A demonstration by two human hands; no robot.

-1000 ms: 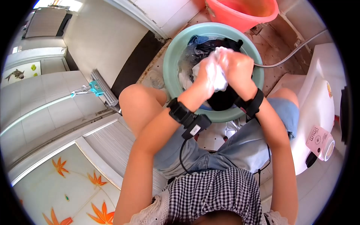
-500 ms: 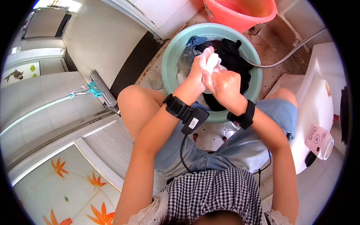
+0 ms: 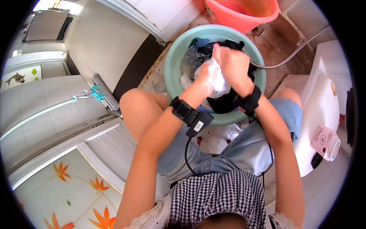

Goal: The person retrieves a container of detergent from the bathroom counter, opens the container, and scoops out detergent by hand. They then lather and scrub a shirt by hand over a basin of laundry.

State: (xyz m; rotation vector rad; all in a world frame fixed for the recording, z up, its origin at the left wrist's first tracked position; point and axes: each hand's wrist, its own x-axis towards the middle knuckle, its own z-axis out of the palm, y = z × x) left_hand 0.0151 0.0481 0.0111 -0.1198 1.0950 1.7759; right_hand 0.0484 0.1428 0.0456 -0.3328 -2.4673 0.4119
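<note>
Both hands are together above a round green basin [image 3: 172, 49]. A wet, soapy white cloth [image 3: 219, 84] hangs between them; its exact kind I cannot make out. My left hand [image 3: 206, 76] is closed around the cloth's left side, with suds on the fingers. My right hand [image 3: 233, 65] is closed on its upper right part, knuckles up, its fingertips mostly hidden. Below, dark clothes [image 3: 224, 104] and a piece of blue denim [image 3: 199, 42] lie in the basin, with wet pale fabric at the left.
An orange-red tub [image 3: 248, 17] stands behind the basin. A metal hose [image 3: 293, 56] runs into the basin from the right. A white ledge at right holds a pink-labelled jar [image 3: 324, 143]. A sponge mop [image 3: 100, 92] leans at left.
My right hand has turned and moved up over the cloth, while my left hand has shifted slightly lower. More of the white cloth now hangs below the hands.
</note>
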